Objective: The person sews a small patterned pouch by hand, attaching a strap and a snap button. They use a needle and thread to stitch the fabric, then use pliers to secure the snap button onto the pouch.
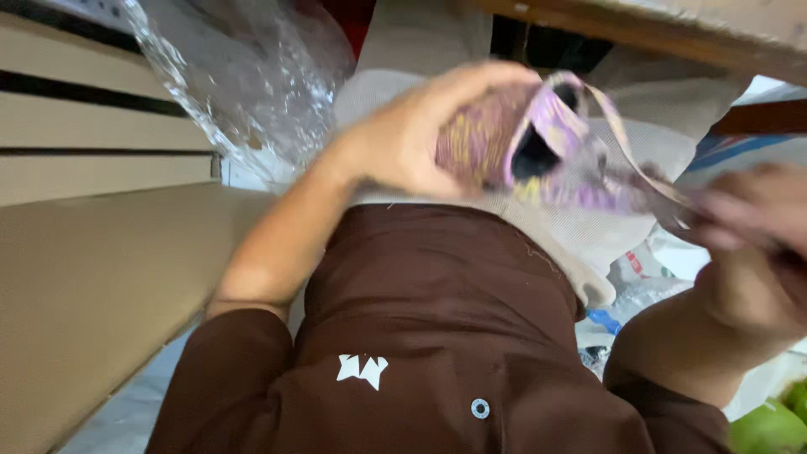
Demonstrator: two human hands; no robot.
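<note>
Head view: looking down over a brown shirt (437, 319) toward both hands, raised in front of the chest.
Left hand (420, 139): curling its fingers around the bunched end of a purple patterned fabric piece (538, 143), gripping it.
Right hand (748, 219): blurring at the right edge, pinching the far end of the same fabric where its strip is trailing out.
Fabric position: stretching between the two hands, bulk sitting against the left palm, thin edge running rightward.
Behind: clear plastic bag (244, 76) lying upper left; white mesh cloth (639, 126) spreading beneath the fabric.
Lower right: green fruit (769, 424) showing at the corner.
</note>
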